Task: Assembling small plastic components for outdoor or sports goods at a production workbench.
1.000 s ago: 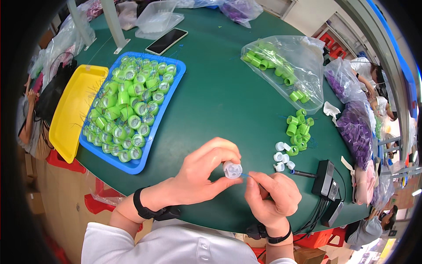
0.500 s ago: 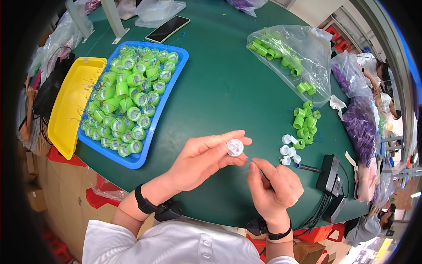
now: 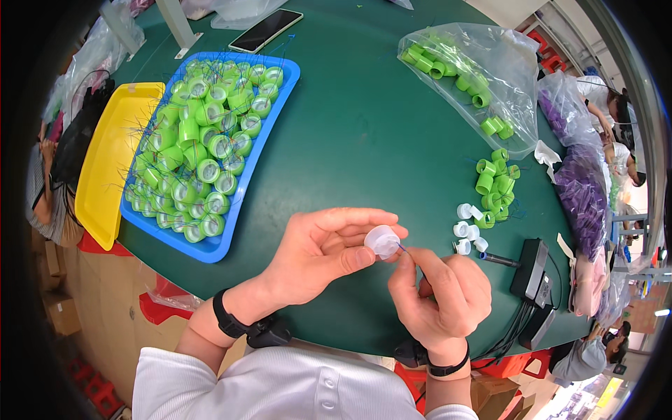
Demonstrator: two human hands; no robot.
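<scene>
Fingers (image 3: 353, 218) of the left hand (image 3: 301, 255) grasp a small white cup (image 3: 380, 240), tilted, which is between both hands, above the green table (image 3: 336, 175). The right hand (image 3: 451, 294) pinches with thumb and forefinger a thin dark wire (image 3: 402, 247) at the cup's side. If this hand pulls too strongly, I think the wire could come loose or break; if the left grasp is too weak, the cup could turn or fall to the table.
</scene>
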